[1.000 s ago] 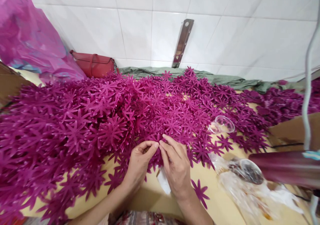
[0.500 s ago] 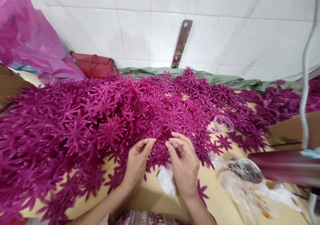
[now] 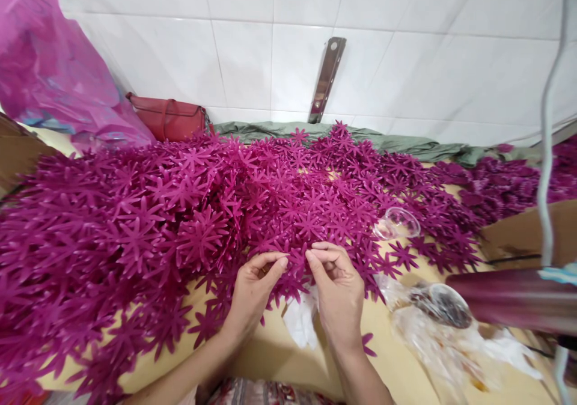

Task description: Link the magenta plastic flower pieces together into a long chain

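Observation:
In the head view, my left hand (image 3: 256, 285) and my right hand (image 3: 340, 285) are raised side by side over the front of a heap of magenta flower-shaped petal pieces (image 3: 137, 237). Thumb and forefinger are pinched together on each hand, with the tips facing one another. Between them shows one magenta petal piece (image 3: 298, 264), seemingly held by its edges, though it blends into the heap behind. A crumpled white tissue (image 3: 301, 324) lies under my right hand. One loose petal piece (image 3: 368, 344) pokes out beside my right wrist.
A clear plastic lid (image 3: 397, 222) lies right of my hands. Nearer stand a plastic bag (image 3: 428, 339), a dark cup (image 3: 444, 304) and a maroon cylinder (image 3: 509, 300). A red purse (image 3: 169, 118) and pink bag (image 3: 67, 68) sit back left, against the tiled wall (image 3: 243, 56).
Both hands have shifted slightly right. My right thumb and forefinger, earlier apart, have closed into a pinch, and its other fingers have curled in.

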`<state>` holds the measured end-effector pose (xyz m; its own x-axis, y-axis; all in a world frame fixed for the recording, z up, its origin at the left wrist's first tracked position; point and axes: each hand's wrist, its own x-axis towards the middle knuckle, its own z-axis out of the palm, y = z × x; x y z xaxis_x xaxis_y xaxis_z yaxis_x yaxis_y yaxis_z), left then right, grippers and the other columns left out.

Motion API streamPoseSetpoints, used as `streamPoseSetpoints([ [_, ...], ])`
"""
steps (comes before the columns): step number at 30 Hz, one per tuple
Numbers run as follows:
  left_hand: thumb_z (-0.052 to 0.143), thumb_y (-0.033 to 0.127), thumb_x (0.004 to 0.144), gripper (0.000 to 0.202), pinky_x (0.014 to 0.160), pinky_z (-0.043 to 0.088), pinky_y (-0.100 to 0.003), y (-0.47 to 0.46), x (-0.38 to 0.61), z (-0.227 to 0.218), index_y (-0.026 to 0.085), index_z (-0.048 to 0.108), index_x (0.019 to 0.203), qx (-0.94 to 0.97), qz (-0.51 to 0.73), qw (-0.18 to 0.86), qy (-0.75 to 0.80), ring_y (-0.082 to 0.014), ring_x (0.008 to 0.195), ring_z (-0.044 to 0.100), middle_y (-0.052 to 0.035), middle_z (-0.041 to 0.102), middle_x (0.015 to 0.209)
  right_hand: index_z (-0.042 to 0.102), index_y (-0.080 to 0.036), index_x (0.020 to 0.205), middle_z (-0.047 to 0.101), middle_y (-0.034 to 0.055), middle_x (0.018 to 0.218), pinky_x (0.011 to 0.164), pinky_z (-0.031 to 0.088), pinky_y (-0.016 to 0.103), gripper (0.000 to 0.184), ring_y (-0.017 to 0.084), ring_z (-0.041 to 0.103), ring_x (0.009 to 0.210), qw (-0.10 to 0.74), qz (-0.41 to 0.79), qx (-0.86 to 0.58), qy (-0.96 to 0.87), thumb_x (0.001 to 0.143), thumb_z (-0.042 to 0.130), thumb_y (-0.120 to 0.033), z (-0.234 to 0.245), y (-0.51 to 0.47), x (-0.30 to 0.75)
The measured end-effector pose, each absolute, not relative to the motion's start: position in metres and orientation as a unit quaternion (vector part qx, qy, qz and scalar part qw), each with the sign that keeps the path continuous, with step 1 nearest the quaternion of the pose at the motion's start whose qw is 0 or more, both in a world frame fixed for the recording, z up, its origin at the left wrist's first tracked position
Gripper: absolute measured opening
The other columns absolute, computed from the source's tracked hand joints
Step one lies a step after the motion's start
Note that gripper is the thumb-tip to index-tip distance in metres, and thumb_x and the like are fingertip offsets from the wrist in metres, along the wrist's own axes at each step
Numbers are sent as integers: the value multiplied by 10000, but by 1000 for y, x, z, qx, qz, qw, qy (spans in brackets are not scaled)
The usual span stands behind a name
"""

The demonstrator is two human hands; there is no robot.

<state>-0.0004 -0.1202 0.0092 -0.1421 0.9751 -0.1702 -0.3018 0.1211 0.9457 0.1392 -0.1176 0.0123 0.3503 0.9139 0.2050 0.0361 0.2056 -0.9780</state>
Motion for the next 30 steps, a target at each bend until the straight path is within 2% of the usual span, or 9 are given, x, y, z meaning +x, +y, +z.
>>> streamPoseSetpoints([
  [4, 863, 352, 717, 202, 734, 523, -197, -119, 1, 10, 180, 804, 805, 319, 572, 569, 497, -102, 715, 630, 6, 753, 769, 725, -198, 865, 674, 56, 1031, 907, 494, 366, 99, 191, 653, 970, 626, 350, -526, -457, 875, 748, -295, 13, -118, 139],
  [10, 858, 328, 718, 230, 766, 532, -197, -121, 1, 13, 199, 829, 907, 332, 559, 586, 484, -107, 764, 655, -12, 784, 854, 724, -202, 869, 674, 52, 1017, 914, 490, 373, 99, 197, 649, 979, 624, 332, -534, -464, 882, 740, -299, 13, -117, 139],
  [19, 846, 296, 725, 164, 799, 543, -207, -121, 1, 12, 205, 820, 859, 355, 562, 565, 488, -116, 795, 671, -13, 781, 866, 728, -203, 874, 672, 52, 1013, 903, 493, 373, 89, 198, 649, 973, 618, 316, -541, -476, 887, 729, -291, 15, -118, 137],
  [21, 856, 291, 706, 225, 707, 546, -209, -122, 2, 15, 202, 817, 909, 361, 541, 580, 491, -107, 698, 647, -9, 770, 829, 727, -199, 870, 669, 55, 1008, 908, 496, 375, 97, 199, 646, 978, 620, 304, -546, -475, 889, 725, -294, 15, -117, 138],
  [23, 870, 296, 682, 304, 541, 498, -205, -123, 3, 17, 198, 808, 963, 364, 511, 600, 497, -78, 517, 548, 10, 736, 730, 726, -192, 876, 668, 61, 1009, 912, 500, 380, 107, 202, 645, 980, 625, 297, -547, -472, 888, 725, -298, 15, -117, 139],
  [25, 887, 301, 654, 331, 457, 446, -207, -124, 4, 18, 194, 803, 956, 369, 499, 603, 501, -63, 437, 473, 15, 721, 694, 727, -189, 881, 668, 64, 1017, 917, 501, 383, 110, 202, 644, 979, 630, 294, -546, -467, 888, 726, -298, 15, -117, 139],
  [27, 882, 323, 662, 283, 489, 481, -219, -124, 4, 17, 190, 806, 900, 381, 508, 584, 505, -91, 495, 546, -16, 751, 765, 729, -191, 881, 667, 63, 1022, 920, 502, 385, 106, 201, 646, 979, 632, 295, -545, -464, 887, 729, -297, 16, -117, 140],
  [30, 843, 369, 719, 211, 623, 557, -248, -124, 3, 15, 189, 807, 822, 396, 524, 555, 511, -166, 707, 679, -58, 777, 857, 733, -194, 880, 669, 65, 1029, 917, 504, 385, 100, 203, 648, 982, 630, 295, -546, -467, 885, 731, -294, 18, -118, 140],
])
